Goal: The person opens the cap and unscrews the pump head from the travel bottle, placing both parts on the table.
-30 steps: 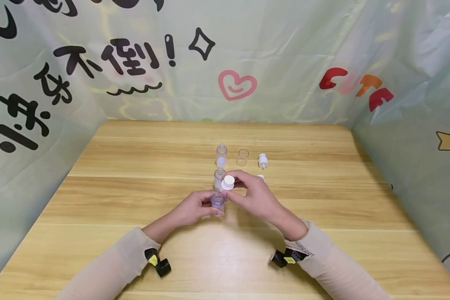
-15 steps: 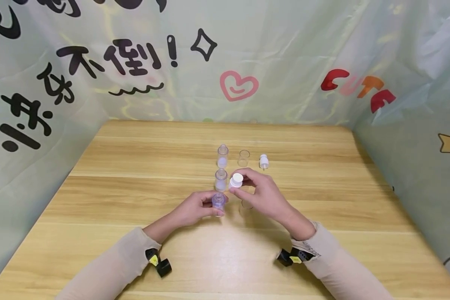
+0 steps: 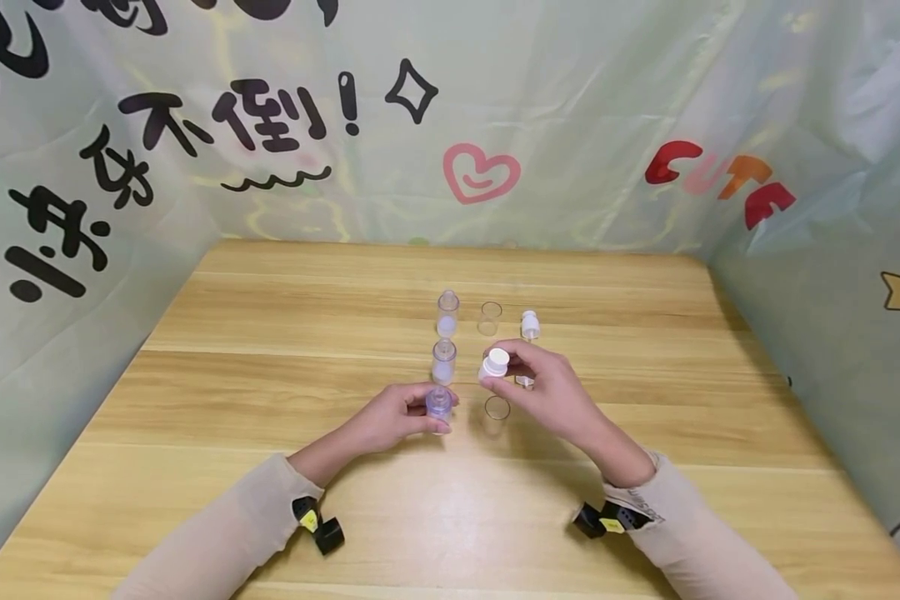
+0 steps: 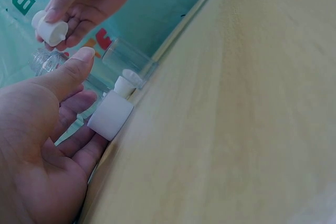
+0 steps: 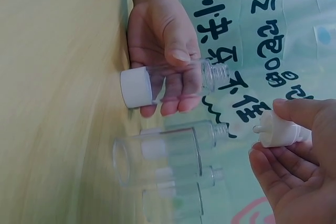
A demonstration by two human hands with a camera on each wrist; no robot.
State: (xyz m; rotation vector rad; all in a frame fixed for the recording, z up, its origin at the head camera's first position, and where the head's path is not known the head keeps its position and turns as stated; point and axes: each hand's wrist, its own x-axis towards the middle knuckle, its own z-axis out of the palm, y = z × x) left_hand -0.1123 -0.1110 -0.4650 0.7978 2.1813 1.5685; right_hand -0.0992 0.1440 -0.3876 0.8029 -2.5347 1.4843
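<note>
My left hand holds a clear bottle with a white base, upright on the table, thumb on one side and fingers on the other. Its threaded neck is uncovered in the right wrist view. Held between my right thumb and fingers is a white pump head, raised above the table right of the bottle. In the right wrist view my right hand pinches it, its short stem pointing towards the bottle side. Two more clear bottles stand behind the held one, a middle bottle and a far bottle.
A clear cap stands right of the held bottle, and another clear cap stands farther back. One white pump head is at the back right; another is mostly hidden behind my right hand. A printed curtain encloses the wooden table.
My right hand has moved right with the pump head, away from the bottle in my left hand. The near clear cap has come into view. My left hand stays in place.
</note>
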